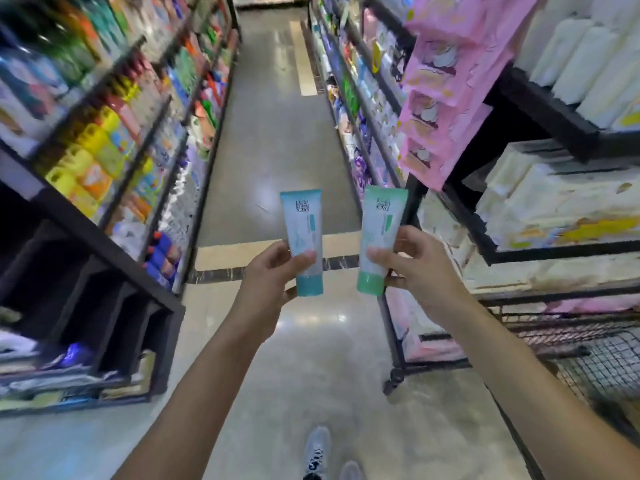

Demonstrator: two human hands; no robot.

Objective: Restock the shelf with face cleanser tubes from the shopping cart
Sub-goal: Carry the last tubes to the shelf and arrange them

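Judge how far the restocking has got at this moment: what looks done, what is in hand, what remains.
Done: two tubes are out of the shopping cart at lower right. In hand: the left hand holds a blue tube and the right hand a green tube, both cap-down over the aisle. Left: neither tube is on a shelf yet.

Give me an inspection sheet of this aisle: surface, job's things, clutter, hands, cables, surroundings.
Surface: glossy tiled floor, a dark stripe crossing it.
Job's things: blue tube and green tube, both held cap down; wire shopping cart at lower right.
Clutter: nothing seen on the floor.
Hands: left hand grips the blue tube; right hand grips the green tube.
Cables: nothing seen.
Surroundings: stocked shelves on the left, blurred; pink packs hanging on the right; pale packs on right shelves; a shoe below.
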